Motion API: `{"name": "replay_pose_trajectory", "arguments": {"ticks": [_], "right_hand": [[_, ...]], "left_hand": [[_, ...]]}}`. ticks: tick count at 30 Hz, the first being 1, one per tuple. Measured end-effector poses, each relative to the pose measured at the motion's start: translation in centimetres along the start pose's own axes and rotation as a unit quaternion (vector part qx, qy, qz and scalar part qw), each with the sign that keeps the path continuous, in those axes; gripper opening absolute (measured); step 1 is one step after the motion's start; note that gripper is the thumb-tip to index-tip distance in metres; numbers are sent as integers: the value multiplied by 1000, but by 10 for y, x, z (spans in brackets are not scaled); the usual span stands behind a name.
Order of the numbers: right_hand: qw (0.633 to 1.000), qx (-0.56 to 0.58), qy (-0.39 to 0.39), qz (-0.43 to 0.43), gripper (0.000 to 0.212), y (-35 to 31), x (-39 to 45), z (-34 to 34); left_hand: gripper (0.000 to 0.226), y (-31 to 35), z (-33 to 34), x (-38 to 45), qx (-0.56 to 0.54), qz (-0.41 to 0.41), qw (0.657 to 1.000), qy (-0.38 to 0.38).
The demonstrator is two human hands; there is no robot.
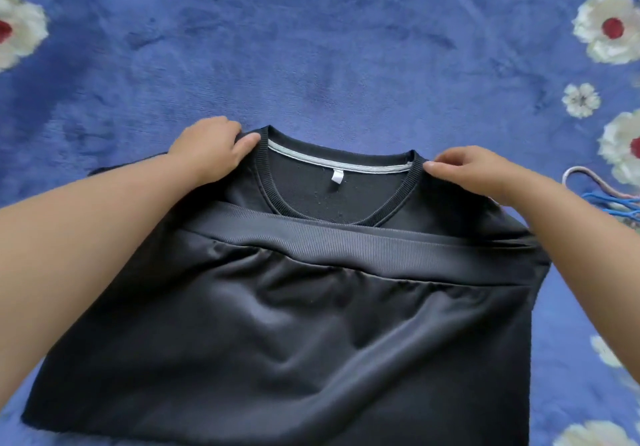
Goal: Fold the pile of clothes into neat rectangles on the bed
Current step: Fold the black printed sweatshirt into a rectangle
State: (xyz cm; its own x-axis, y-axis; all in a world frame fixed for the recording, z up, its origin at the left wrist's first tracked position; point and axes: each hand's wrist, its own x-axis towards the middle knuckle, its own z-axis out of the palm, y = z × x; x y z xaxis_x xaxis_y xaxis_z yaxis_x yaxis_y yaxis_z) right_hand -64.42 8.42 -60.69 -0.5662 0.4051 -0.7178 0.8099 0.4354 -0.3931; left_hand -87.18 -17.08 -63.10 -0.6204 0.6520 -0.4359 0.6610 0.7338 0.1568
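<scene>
So the bed [329, 64] is basically one big blue fleecy cover with white flowers along the sides, and there's loads of free blue space beyond the collar, way less on the right where some hangers [609, 199] poke in at the edge

The black sweatshirt [277, 324] takes up most of the lower middle, collar end pointing away from the person. It looks folded already: the ribbed hem band [363, 241] runs across it left to right just under the neckline [339, 165], so the bottom half is flipped up over the chest. There's a small white tag [336, 176] inside the collar

The left hand [211, 149] pinches the shoulder fabric right at the left end of the collar, thumb on top, and the right hand [474, 172] does the same at the right end, fingers curled onto the cloth. Both hands sit at the far edge, about evenly spaced either side of the neck hole

My guess is the next bit is either squaring up that top edge or bringing it toward the body for another fold, since the long side runs across between the hands. The near left corner looks a bit skewed, so it might need a tug
</scene>
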Motion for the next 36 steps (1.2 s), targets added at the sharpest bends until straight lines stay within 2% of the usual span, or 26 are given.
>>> {"name": "replay_pose_trajectory", "arguments": {"ticks": [2,4,6,8,11,14,17,19,20,22,24,25,26,28,30,32,34,36], "right_hand": [[999,7,-12,-31,21,0,3,-3],[997,-15,12,-71,25,3,8,-2],[987,-103,66,-108,29,9,12,10],[935,-250,191,-166,35,20,15,27],[883,-286,296,-224,50,28,27,39],[854,-316,342,-230,34,31,37,45],[856,-306,338,-243,36,32,34,43],[839,-295,355,-290,39,35,21,37],[840,-286,338,-314,40,37,8,33],[863,-254,256,-354,43,44,-18,27],[910,-248,114,-311,49,54,-43,23],[928,-260,42,-263,50,62,-50,22],[935,-277,3,-220,51,69,-55,21],[946,-278,-27,-164,48,87,-56,15],[952,-264,-29,-155,41,89,-55,8],[933,-286,11,-219,29,87,-56,2],[902,-308,77,-291,33,86,-60,1],[892,-312,118,-304,38,87,-67,8]], "left_hand": [[32,0,0,3,-11,17,1000,-12],[31,-3,-2,5,-21,29,999,16],[36,-6,-4,6,-17,34,998,57],[39,-8,-1,11,14,39,997,71],[41,-6,11,18,72,56,992,86],[41,-1,21,24,95,50,990,91],[41,0,17,19,96,43,989,105],[51,-7,11,8,63,92,982,150],[56,-12,8,-3,52,133,978,150],[60,-26,2,-28,45,224,966,120],[65,-43,-1,-51,78,271,956,81],[69,-49,-3,-59,110,264,957,48],[71,-56,-6,-64,159,239,958,2],[62,-75,-9,-67,208,177,961,-35],[37,-90,-14,-67,171,158,972,-39],[13,-94,-18,-66,91,168,981,-16],[6,-90,-27,-68,25,153,988,-5],[7,-84,-33,-72,-20,121,992,6]]}}
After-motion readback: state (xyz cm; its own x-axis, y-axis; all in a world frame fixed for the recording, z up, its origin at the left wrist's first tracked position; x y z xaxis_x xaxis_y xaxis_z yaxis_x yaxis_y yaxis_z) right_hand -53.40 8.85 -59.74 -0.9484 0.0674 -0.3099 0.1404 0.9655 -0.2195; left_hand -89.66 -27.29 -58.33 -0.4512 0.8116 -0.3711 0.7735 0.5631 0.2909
